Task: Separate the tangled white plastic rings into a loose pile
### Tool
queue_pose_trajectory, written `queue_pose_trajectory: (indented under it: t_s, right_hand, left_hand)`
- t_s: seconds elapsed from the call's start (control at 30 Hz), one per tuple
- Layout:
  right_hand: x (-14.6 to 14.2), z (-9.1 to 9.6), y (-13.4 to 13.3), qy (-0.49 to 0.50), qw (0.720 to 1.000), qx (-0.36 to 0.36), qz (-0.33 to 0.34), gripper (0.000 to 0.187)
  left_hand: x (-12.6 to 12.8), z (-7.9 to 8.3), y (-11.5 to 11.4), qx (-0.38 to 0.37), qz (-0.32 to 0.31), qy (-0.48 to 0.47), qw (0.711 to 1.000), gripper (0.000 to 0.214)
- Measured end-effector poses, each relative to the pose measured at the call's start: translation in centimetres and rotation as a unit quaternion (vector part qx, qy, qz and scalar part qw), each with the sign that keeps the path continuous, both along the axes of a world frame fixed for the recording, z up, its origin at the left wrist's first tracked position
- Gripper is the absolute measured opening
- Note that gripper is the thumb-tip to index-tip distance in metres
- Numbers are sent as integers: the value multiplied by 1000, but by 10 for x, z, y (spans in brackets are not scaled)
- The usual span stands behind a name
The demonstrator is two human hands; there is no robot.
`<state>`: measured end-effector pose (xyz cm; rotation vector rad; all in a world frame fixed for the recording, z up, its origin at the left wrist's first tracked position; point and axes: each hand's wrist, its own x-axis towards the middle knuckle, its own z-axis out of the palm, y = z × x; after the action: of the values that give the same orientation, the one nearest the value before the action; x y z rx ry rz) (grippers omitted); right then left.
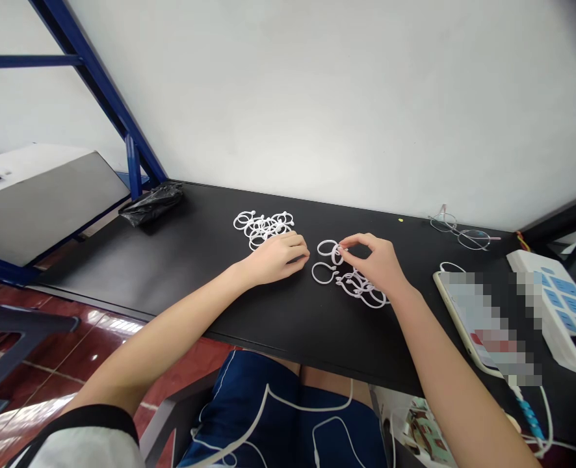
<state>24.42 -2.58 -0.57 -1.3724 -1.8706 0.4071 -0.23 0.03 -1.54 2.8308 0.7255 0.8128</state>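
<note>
Right hand [376, 263] pinching white plastic ring [336, 261]; left hand [279, 258] half-curled, grip unclear. Left white-ring heap [265, 227], right heap [356, 283]; finished share unclear.

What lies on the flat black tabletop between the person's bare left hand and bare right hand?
In the head view, two thin, white, plastic-looking rings lie there, beside another ring pinched by the right hand.

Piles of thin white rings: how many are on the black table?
2: a left pile beside the left hand, a right pile beside the right hand. Some rings may be hidden by the hands.
</note>
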Motion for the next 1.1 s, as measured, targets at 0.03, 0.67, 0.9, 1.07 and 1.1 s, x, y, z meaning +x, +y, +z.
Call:
queue_pose_trajectory:
  t_s: [0.03, 0.67, 0.9, 1.07, 1.1]
  right_hand:
    - [-1, 1, 0, 12, 1000, 9, 3, 8]
    - [-13, 9, -7, 173, 982, -3, 81, 17]
    - [-11, 12, -6, 187, 976, -52, 95, 23]
    - [-10, 13, -8, 165, 970, -114, 134, 28]
    - [-10, 13, -8, 164, 969, -121, 137, 27]
  left_hand:
    - [0, 0, 0, 2, 0, -4, 1000, 25]
    - [12, 0, -20, -252, -20, -108, 961, 24]
    - [12, 3, -22, -373, -32, -145, 916, 27]
    - [12, 2, -21, -383, -26, -150, 911, 27]
    - [12, 2, -20, -383, -26, -152, 911, 28]
